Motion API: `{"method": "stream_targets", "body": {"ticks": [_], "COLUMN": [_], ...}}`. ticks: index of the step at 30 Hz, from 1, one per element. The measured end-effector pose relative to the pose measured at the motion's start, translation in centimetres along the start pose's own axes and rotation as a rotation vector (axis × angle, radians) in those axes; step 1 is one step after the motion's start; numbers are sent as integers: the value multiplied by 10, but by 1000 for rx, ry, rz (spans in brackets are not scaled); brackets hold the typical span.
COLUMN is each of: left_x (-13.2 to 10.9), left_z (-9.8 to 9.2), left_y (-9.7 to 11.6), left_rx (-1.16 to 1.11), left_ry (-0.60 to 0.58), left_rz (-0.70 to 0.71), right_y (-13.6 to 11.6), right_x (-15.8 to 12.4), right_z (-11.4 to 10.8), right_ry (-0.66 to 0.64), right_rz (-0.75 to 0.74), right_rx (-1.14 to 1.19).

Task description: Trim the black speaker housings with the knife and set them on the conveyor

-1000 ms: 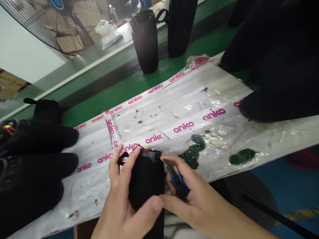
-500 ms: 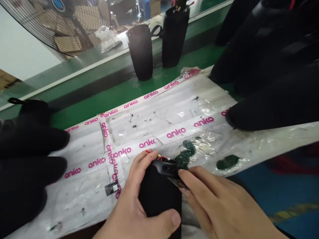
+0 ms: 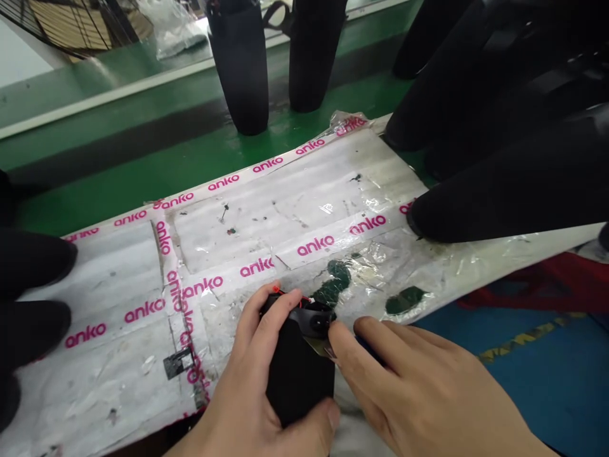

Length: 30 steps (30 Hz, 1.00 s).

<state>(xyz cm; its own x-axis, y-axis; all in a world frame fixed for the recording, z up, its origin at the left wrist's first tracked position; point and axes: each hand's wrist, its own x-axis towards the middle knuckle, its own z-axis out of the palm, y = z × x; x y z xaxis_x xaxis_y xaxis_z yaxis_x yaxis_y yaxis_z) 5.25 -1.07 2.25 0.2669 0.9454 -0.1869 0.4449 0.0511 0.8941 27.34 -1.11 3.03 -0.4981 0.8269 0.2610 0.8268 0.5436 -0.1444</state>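
Observation:
A black, fabric-covered tube-shaped housing is held near the front edge of the worktop. At its upper end sits a grey-black end piece with small round holes, and thin red wires show in the opening. My left hand is wrapped around the housing, fingers over the far side and thumb across the near side. Beside the end piece, my right hand is closed, its index fingertip at the rim. A thin shiny edge shows under that fingertip; what the right hand grips is mostly hidden.
White sheeting with pink-lettered tape covers the green worktop. Similar black housings stand upright at the back and lie at right and left. A small black piece lies at left. Clear plastic rests behind.
The view has shifted, so background things sit further left and higher. The housing looks turned slightly, and my right hand's fingers have shifted at the end piece. Both hands stay on it.

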Motion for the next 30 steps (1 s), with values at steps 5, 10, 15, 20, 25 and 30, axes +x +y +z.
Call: {"method": "stream_targets", "body": {"ticks": [5,10,15,20,25,30], "left_x": [1,1,2,2,3,-3], "left_z": [0,0,-2,-2,-2,-6], "left_y": [2,-1,-3,3,8,0], "left_rx": [-2,-44,-24,31,-4,-84], "left_ry": [-13,-6,-42,-43,-28,26], "left_rz": [-3,-17,-9,-6,-55,-119], "right_y": [0,-1,3,9,16,32], "right_x": [-1,3,0,15,44,13], "right_z": [-4,-4,0,-7,-17,-35], "right_ry": [-100,-138,-165,-219,-569,-229], "right_rz": [10,16,26,38,-32,-6], "right_rx": [-95,-153,-117,-33,54,26]}}
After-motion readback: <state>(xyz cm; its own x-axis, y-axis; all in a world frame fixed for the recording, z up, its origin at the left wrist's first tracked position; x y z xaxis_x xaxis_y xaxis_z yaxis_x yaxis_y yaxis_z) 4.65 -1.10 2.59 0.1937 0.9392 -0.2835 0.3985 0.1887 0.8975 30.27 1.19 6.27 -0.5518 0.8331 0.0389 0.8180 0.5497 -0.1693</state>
